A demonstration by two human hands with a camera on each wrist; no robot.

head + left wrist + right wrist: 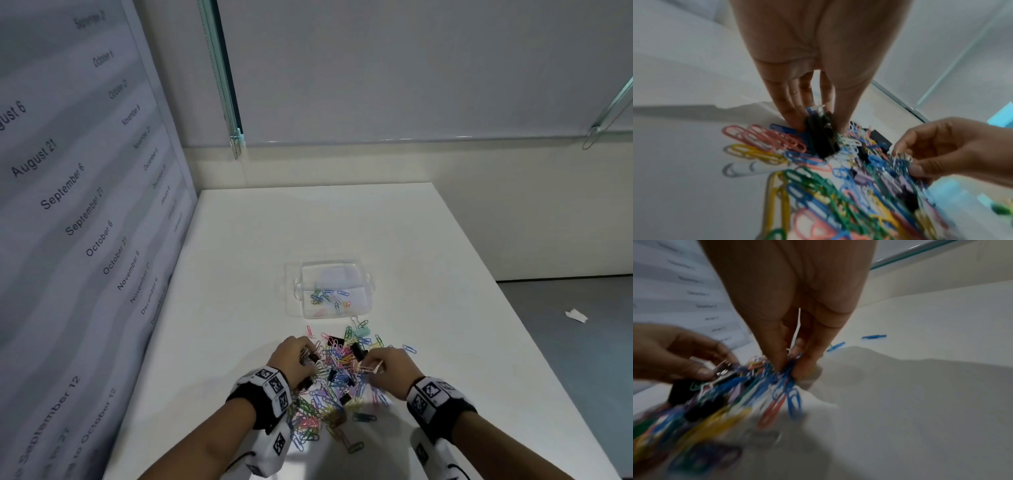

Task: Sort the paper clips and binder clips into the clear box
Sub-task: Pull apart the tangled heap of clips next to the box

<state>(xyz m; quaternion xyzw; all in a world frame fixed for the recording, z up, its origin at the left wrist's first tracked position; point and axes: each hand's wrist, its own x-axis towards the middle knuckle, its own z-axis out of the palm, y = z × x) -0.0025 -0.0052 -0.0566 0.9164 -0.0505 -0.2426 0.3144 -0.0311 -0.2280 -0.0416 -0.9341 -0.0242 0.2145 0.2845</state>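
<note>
A heap of coloured paper clips (337,383) mixed with black binder clips (337,341) lies on the white table (445,260), just in front of the clear box (334,291). Several paper clips lie in the box's near compartment. My left hand (296,356) sits at the heap's left side and pinches black binder clips (821,134) between thumb and fingers. At the heap's right side, my right hand (387,365) pinches a bunch of paper clips (784,369), mostly blue, between thumb and fingertips. A mint binder clip (361,331) lies near the box.
A wall panel printed with dates (85,205) stands along the table's left edge. A few blue paper clips (409,349) lie apart at the heap's right. The table's right edge drops to a grey floor with a paper scrap (577,316).
</note>
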